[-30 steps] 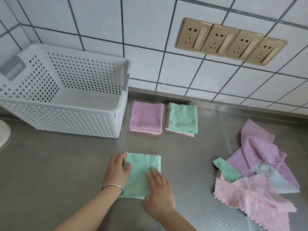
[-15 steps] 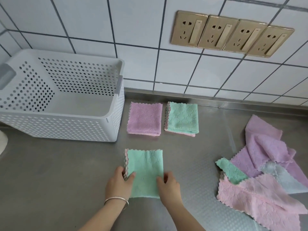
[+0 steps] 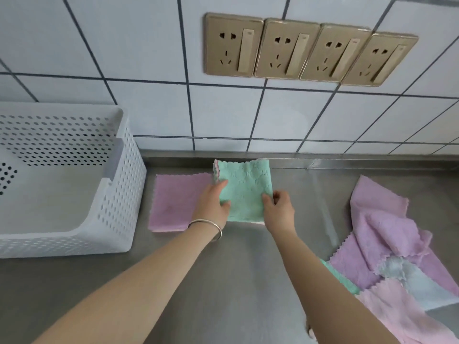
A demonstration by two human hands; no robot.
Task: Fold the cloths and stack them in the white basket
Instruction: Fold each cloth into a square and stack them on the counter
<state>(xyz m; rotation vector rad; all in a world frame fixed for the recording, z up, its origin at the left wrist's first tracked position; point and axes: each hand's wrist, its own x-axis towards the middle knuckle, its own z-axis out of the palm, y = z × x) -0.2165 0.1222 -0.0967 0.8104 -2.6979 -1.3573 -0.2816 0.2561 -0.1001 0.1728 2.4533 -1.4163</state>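
Loose pile: at 4 o'clock a heap of unfolded fleecy cloths (image 3: 387, 247), lilac, pink, pale blue and a mint corner, lies crumpled on the brushed steel counter (image 3: 236, 281).
Left hand: our left hand (image 3: 213, 202), with a thin silver bangle (image 3: 207, 227) at the wrist, pinches the left edge of the folded mint-green scalloped cloth (image 3: 244, 189).
Right hand: our right hand (image 3: 279, 206) pinches the right edge.
Cloth in hand: at 12 o'clock, near the wall; we cannot tell whether it rests on anything.
Handling: we judge it light, soft and floppy, so opposite-edge grips keep the fold closed.
Neighbour: a folded lilac square cloth (image 3: 176, 202) lies at 11 o'clock.
Basket: the white perforated plastic basket (image 3: 119, 194) sits at 10 o'clock, no cloths visible inside.
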